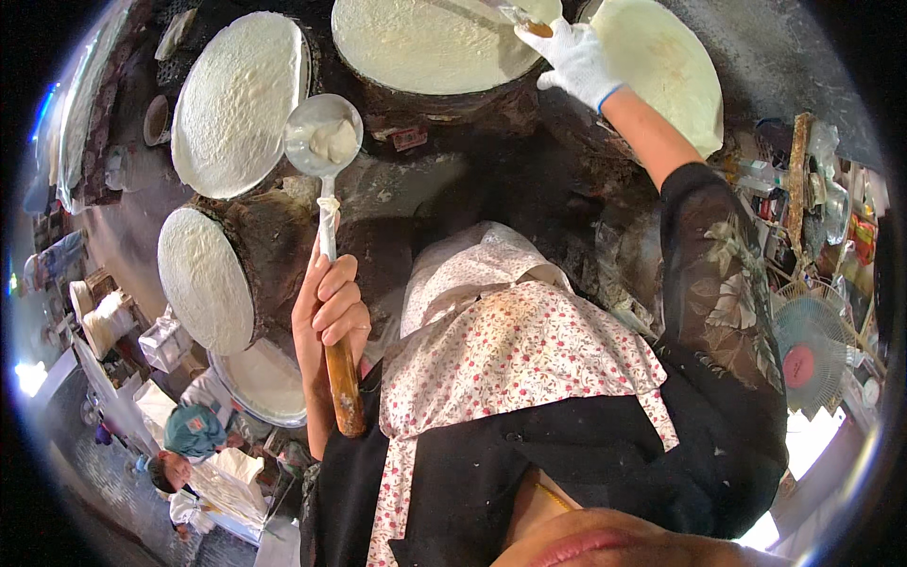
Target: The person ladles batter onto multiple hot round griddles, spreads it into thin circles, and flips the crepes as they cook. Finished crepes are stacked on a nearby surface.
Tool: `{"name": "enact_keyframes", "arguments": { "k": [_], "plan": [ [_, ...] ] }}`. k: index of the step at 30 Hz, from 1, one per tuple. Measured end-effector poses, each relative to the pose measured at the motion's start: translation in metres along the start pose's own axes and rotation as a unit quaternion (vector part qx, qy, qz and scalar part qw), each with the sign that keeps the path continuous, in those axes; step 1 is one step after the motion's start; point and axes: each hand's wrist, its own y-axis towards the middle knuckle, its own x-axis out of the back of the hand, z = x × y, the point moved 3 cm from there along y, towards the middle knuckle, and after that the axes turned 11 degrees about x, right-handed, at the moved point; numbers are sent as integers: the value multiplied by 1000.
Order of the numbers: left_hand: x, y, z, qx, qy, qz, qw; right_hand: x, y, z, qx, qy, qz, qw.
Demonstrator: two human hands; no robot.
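Observation:
Fingers wrapped round its long wooden handle, my left hand [331,307] holds up a ladle [302,142]. Some pale batter [333,144] lies in the ladle's metal bowl. My right hand [578,66], in a white knit glove, is closed on the wooden handle of a scraper [535,25]. That tool is over the right part of a round pan covered with a pale batter sheet [425,47]; its far end is hard to make out. Close by my right wrist is another round, smoother pale sheet [661,76].
Two more batter-covered rounds stand at left, an upper one [241,104] and a lower one [206,281]. Below them is a wide basin [265,383] of pale liquid. A co-worker [198,430] is at lower left. An electric fan [808,345] stands at right.

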Motion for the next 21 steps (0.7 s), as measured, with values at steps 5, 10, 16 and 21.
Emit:
{"name": "enact_keyframes", "arguments": {
  "k": [5,10,16,21],
  "plan": [
    [-4,5,16,4,3,-6,1000,10,33,-31,106,22,2,994],
    [-2,7,25,-28,25,-43,998,-5,28,-32,132,-9,-173,976],
    [-2,14,26,-18,-8,-7,1000,-31,15,5,93,-33,-181,979],
    [-9,14,27,-21,10,4,1000,-2,37,13,114,-8,-180,977]
  ]
}}
